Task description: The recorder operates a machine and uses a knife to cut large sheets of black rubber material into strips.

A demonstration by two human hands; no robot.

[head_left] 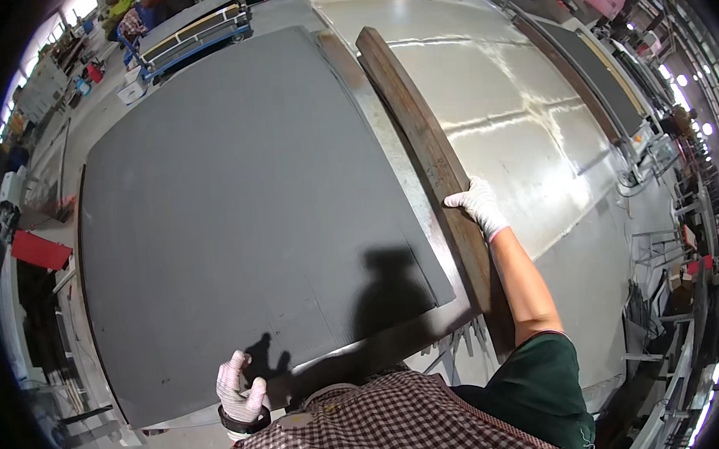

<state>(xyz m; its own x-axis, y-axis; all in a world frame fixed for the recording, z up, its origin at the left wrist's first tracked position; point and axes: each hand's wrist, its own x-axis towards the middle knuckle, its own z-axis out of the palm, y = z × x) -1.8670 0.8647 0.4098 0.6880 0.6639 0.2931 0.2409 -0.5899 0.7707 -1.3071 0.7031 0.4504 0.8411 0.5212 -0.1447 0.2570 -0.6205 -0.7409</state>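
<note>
Far left, at nine o'clock, a red box (40,249) sits on the workshop floor; at eleven o'clock a blue trolley (188,36) carries stacked panels.

The large dark grey sheet (242,216) fills the centre-left of the view, lying flat on a metal counter (518,105). Its near edge runs from seven o'clock towards five o'clock, overhanging slightly toward the person.

The left hand (240,393), in a white work glove, is at six to seven o'clock, closed on the near edge of the sheet, fingers curled over the rim. The sheet lies directly ahead of this hand, stretching away toward twelve o'clock.

Judgement on handling: the sheet appears thin, broad and matte. It is likely moderately heavy for its spread and liable to flex or sag if lifted at one point. The surface does not look slippery. Best hold is along the edges, hands well apart, or by sliding it rather than lifting.

Right of the sheet, a long rusty brown bar (421,145) lies along the sheet's right edge, from twelve o'clock to four o'clock. It looks rigid and heavy.

The right hand (479,205), also gloved, is at three o'clock, resting on the bar with fingers spread flat rather than gripping. It lies just beside the sheet's right edge, the bar between them.

Further right, racks and frames (670,253) stand along the shop floor.
</note>
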